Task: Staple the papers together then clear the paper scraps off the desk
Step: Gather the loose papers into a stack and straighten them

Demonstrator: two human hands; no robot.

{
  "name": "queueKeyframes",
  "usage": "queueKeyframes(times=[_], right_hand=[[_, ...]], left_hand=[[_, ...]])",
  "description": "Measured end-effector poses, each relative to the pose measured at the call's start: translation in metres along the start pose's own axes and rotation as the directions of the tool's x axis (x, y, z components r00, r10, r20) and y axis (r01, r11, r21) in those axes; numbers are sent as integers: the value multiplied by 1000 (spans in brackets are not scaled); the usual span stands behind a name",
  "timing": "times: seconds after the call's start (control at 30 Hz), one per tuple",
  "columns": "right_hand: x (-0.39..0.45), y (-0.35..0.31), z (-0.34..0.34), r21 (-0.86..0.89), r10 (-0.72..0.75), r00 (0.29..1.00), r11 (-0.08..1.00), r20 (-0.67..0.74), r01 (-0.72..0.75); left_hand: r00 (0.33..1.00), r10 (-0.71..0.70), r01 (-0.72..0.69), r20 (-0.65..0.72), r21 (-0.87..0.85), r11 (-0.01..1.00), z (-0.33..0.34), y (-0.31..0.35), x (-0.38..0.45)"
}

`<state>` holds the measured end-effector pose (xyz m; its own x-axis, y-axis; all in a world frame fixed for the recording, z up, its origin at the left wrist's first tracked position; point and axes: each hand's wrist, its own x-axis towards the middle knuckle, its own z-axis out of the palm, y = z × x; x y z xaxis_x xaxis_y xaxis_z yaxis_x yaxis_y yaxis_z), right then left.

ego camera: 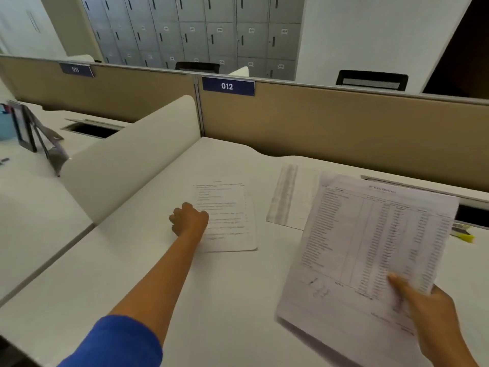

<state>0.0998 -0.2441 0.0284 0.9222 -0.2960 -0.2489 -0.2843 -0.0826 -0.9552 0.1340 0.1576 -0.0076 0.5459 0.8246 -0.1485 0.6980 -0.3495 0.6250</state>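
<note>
My right hand [428,311] grips a printed table sheet [370,250] by its lower right corner and holds it tilted above the white desk [238,300]. My left hand [189,218] reaches forward, fingers curled, resting on the left edge of a small stack of text pages [227,218] lying flat mid-desk. Whether its fingers pinch the pages is hidden. Another sheet [288,197] with a grey printed strip lies flat behind the held sheet. A yellow object [463,233], maybe a stapler or marker, peeks out at the right behind the held sheet.
A tan partition [344,128] labelled 012 closes the back of the desk. A white curved divider [127,160] stands at the left. A dark cable slot [473,215] opens at the right rear. The neighbouring desk at left holds a dark frame [23,128].
</note>
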Motion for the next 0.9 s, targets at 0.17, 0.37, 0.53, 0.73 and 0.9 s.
queueKeyframes(times=[0.17,0.37,0.53,0.73,0.9], right_hand=[[5,-1,17,-19,4,1000,1000,16,-4],[12,-5,24,-33,1,999,999,41,1],[12,-1,26,-57,39,996,998,84,-34],[15,5,11,-103,27,991,995,128,-14],[13,5,3,-106,21,986,994,164,-4]], left_hand=[[986,-152,129,63,278,952,7,-2,34],[971,-180,103,155,411,906,7,11,56],[986,-100,90,133,81,993,3,-7,65],[979,201,-203,-28,-95,975,-19,10,31],[931,281,-362,-234,-477,801,-53,32,-15]])
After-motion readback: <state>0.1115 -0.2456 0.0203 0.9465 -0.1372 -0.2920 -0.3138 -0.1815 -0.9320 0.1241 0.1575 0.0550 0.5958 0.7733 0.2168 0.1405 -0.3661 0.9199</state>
